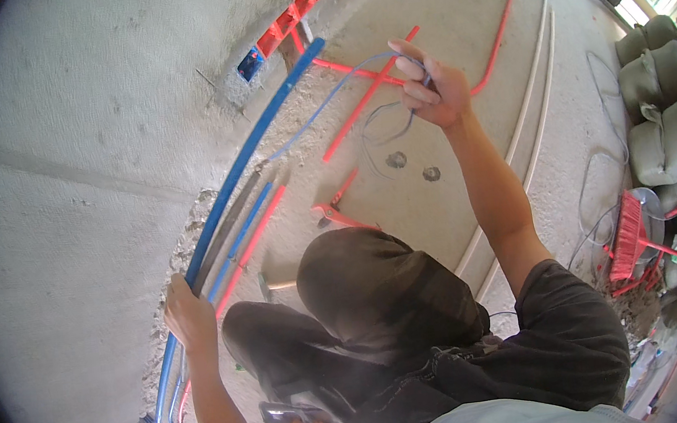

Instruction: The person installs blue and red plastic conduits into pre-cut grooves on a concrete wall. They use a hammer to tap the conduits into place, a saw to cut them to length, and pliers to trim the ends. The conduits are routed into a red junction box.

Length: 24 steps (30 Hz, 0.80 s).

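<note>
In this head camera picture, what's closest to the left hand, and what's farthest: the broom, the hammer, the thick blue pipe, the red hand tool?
From the left hand:
1. Thick blue pipe: in its grasp.
2. Hammer: to its right, beside the knees.
3. Red hand tool: beyond the knees.
4. Broom: far right.

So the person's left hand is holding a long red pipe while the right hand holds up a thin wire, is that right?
Not quite: the long pipe in the left hand is blue, not red, as the head view shows. The right hand does hold up a thin wire.
</note>
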{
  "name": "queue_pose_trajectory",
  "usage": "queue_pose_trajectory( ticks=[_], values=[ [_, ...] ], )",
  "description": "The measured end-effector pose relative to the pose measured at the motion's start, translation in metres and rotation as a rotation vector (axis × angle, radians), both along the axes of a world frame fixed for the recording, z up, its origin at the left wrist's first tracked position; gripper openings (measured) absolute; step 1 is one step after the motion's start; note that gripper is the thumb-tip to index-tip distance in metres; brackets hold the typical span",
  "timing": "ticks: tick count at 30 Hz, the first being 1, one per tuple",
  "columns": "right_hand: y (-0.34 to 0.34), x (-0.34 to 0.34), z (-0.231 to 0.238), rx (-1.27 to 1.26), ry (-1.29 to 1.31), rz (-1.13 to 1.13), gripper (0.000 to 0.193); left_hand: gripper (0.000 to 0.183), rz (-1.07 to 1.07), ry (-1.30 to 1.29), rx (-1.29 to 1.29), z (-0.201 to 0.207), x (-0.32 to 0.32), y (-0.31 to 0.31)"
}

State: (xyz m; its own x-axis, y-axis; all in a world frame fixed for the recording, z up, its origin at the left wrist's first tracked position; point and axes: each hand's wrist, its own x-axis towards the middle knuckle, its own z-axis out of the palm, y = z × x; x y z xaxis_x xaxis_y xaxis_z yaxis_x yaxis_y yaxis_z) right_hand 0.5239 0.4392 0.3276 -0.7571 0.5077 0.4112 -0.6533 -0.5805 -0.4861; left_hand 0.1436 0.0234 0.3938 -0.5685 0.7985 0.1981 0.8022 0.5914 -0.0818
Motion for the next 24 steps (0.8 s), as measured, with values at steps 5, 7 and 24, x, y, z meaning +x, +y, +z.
queue_pose_trajectory(
  ticks=[5, 7, 24],
  values=[
    [-0.004, 0.010, 0.005, 0.274, -0.310, -0.016, 0.058, 0.016, 0.150, -0.038, 0.033, 0.008, -0.020, -0.002],
    [-0.002, 0.009, 0.003, 0.273, -0.448, -0.168, 0.049, 0.021, 0.194, -0.076, 0.058, 0.013, -0.019, -0.002],
    [-0.088, -0.062, -0.036, 0.612, -0.879, -0.845, 0.040, 0.026, -0.126, -0.078, 0.056, 0.002, 0.064, 0.070]
  ],
)
